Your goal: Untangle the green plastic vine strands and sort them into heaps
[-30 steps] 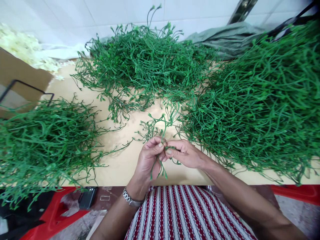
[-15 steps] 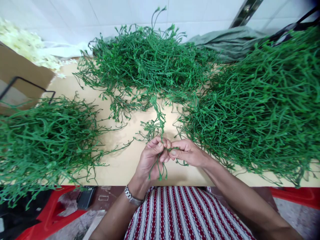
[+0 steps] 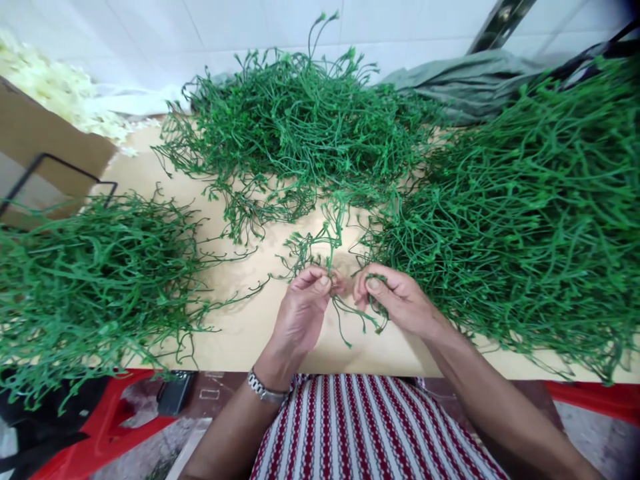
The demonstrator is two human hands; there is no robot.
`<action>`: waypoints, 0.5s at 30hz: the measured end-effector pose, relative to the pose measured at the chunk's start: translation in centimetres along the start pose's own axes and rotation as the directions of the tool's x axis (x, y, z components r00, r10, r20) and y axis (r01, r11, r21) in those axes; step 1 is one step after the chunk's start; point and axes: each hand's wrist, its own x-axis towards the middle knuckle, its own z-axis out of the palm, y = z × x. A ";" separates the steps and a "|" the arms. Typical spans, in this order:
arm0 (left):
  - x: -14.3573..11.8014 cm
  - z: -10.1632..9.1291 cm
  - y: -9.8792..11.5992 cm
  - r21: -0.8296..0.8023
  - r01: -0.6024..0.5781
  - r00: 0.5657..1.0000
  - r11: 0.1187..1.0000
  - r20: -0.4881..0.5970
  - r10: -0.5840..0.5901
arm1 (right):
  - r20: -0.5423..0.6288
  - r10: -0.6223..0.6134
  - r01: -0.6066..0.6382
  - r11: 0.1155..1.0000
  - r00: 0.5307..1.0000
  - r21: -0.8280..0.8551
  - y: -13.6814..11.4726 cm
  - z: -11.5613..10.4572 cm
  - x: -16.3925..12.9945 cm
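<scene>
My left hand (image 3: 306, 303), with a metal watch at the wrist, pinches a thin green artificial stem (image 3: 330, 250) between thumb and forefinger. The stem runs up toward the piles, and loose ends (image 3: 347, 320) hang below the fingers. My right hand (image 3: 393, 297) is a little to the right, thumb and fingers closed on another green stem piece (image 3: 377, 279) that curls round the fingertips and dangles beneath. A small cluster of stems (image 3: 300, 250) lies on the table just beyond my left hand.
Large heaps of green stems lie at the left (image 3: 100, 267), back (image 3: 300, 127) and right (image 3: 525, 233) of the pale table (image 3: 240, 347). A cardboard box (image 3: 55, 140) with a black wire frame (image 3: 45, 157) stands back left, near cream petals (image 3: 55, 93). Red stools (image 3: 95, 427) are below the edge.
My hands were together at the stem and are now apart, the right one having drawn away to the right with its piece. The hanging ends have swung to the right.
</scene>
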 end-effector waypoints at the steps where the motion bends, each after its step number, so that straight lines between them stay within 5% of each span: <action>1: 0.0 0.0 -0.2 0.010 -0.005 1.000 1.000 -0.015 0.005 | -0.053 0.039 -0.039 0.999 0.998 0.004 0.1 0.3 0.0; 10: -0.1 1.0 -1.2 0.192 -0.096 0.986 0.977 -0.117 0.120 | -0.129 0.159 -0.186 0.957 0.979 -0.225 1.1 3.0 -0.1; 15: 0.1 1.2 -0.9 0.052 -0.078 0.994 0.996 -0.074 0.082 | -0.095 0.186 -0.194 0.977 0.978 -0.087 1.0 3.0 -0.1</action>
